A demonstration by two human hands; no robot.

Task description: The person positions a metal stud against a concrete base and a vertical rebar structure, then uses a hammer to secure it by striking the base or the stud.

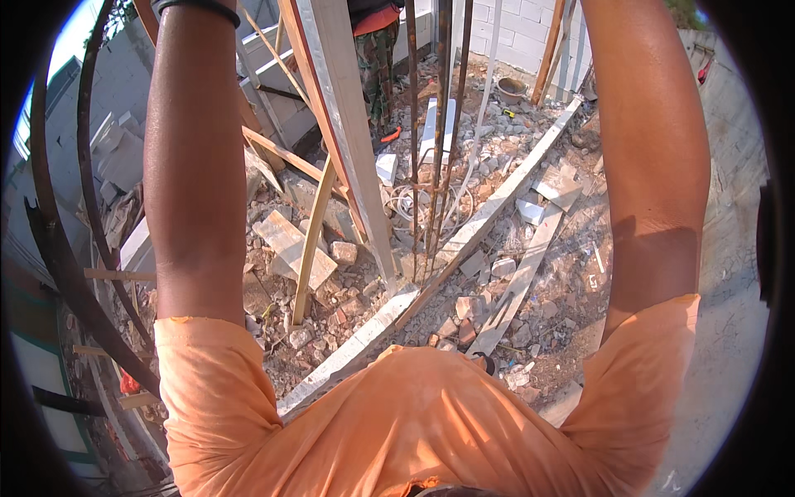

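Both my arms are raised, and my left hand and right hand lie beyond the upper edge, so what they touch is hidden. A dark band [199, 10] circles my left wrist. Between my arms stands a tall pale post [344, 124] with a wooden board along its left side. Several rusty steel bars [439, 132] rise upright just right of it. The post's foot meets a narrow concrete beam [364, 335] that crosses the ground diagonally.
Rubble and broken bricks [464, 319] cover the ground, with loose planks [517, 286] on it. A leaning wooden strip [313, 240] stands left of the post. Behind it a person in camouflage trousers [377, 70] stands near a white block wall [517, 33]. Curved dark bars [62, 240] pass at far left.
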